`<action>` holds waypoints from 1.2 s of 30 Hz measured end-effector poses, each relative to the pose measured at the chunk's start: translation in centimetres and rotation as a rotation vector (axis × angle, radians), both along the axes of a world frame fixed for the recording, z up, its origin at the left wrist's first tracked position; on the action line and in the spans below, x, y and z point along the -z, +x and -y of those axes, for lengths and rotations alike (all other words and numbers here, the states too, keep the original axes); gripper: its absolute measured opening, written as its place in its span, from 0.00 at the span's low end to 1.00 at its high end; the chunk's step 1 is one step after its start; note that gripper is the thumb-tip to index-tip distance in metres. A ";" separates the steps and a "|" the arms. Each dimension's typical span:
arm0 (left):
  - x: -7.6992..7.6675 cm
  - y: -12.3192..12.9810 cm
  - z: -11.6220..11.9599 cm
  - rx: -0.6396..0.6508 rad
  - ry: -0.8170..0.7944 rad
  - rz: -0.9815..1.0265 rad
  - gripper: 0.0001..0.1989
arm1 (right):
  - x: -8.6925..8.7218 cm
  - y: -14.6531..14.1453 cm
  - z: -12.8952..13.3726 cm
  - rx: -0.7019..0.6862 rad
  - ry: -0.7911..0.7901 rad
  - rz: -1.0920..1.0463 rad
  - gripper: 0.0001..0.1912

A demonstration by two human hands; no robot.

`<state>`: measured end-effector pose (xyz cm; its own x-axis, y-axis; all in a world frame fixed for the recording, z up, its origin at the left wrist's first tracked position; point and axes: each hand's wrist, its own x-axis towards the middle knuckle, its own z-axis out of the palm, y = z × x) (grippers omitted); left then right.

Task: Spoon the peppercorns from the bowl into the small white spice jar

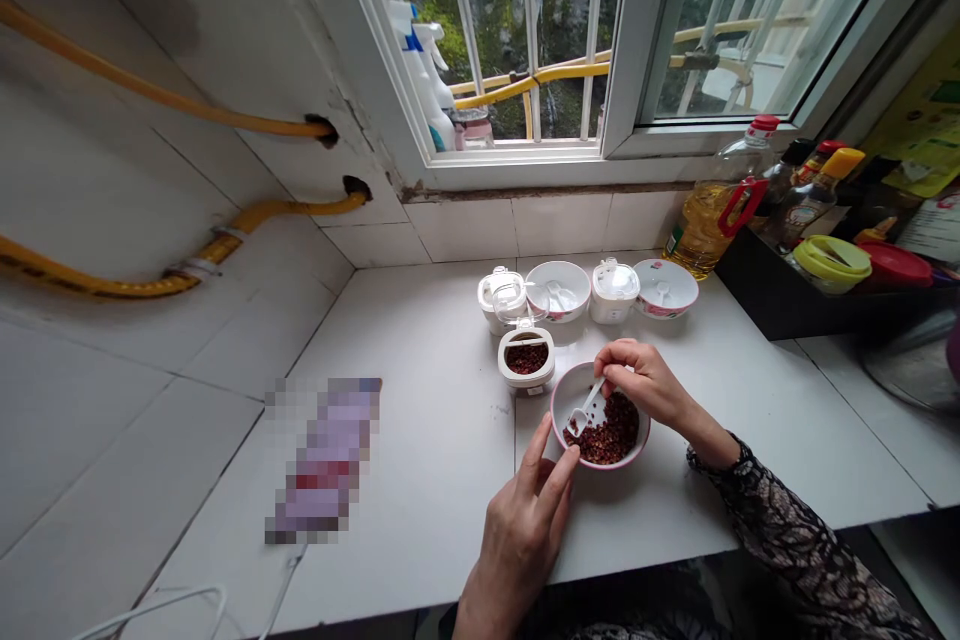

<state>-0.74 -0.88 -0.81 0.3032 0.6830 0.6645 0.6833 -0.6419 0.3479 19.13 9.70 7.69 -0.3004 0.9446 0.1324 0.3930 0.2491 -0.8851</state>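
Note:
My right hand (639,382) pinches the handle of a small white spoon (580,419), whose bowl end dips among dark red dried peppercorns (611,432). They lie in a white bowl with a pink rim (600,466). At the bowl's near left side, my left hand (529,510) steadies it, with fingers against the rim. Just behind and left stands a white seasoning jar (526,382), its clear lid (519,305) flipped up, holding the same dark red peppercorns. The lower fingers of my left hand are partly hidden.
Behind stand two more white jars (614,292) and two floral bowls, one bowl (559,291) between them. An oil bottle (712,205) and a black condiment box (780,295) are at right. A blurred purple object (330,465) with a white cable (285,585) lies left.

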 end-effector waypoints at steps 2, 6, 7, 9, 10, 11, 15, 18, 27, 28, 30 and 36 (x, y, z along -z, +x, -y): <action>-0.1 0.0 0.0 0.007 -0.010 0.003 0.19 | -0.1 0.2 -0.1 0.034 -0.143 -0.112 0.07; -0.1 0.0 0.0 0.014 -0.006 0.009 0.18 | 0.0 0.4 -0.5 0.061 -0.263 -0.247 0.06; -0.1 -0.1 0.0 0.013 -0.003 0.009 0.18 | 0.0 0.4 -0.5 0.061 -0.272 -0.266 0.06; 0.0 -0.1 0.0 0.013 -0.002 0.006 0.18 | 0.1 0.5 -0.7 0.062 -0.286 -0.301 0.06; 0.0 -0.1 0.0 0.013 -0.001 0.005 0.18 | 0.1 0.5 -0.7 0.067 -0.292 -0.316 0.06; 0.1 -0.1 0.0 0.012 -0.001 0.002 0.18 | 0.1 0.5 -0.8 0.074 -0.294 -0.332 0.06; 0.2 0.0 0.0 -0.001 0.002 -0.008 0.18 | -0.1 0.1 -0.7 0.106 -0.259 -0.381 0.05; 0.2 0.0 0.0 -0.002 0.007 -0.007 0.18 | -0.3 -0.8 -0.5 0.148 -0.152 -0.392 0.06; 0.3 -0.1 0.0 0.000 0.007 -0.008 0.18 | -0.2 -2.8 0.5 0.052 0.812 0.203 0.11; 0.3 -0.1 0.0 0.000 0.008 -0.006 0.18 | -0.4 -2.8 0.5 0.023 0.865 0.245 0.12; 0.3 0.0 0.0 0.005 0.011 -0.001 0.18 | -0.9 -2.3 0.7 0.027 0.910 0.257 0.12; 0.2 0.0 0.0 0.014 0.005 0.008 0.19 | -1.7 0.3 0.2 0.025 0.814 0.252 0.09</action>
<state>-0.76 -0.87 -0.97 0.3072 0.6758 0.6700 0.6718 -0.6526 0.3503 19.38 9.45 9.43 -0.3921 0.5904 0.7054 0.5683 0.7585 -0.3189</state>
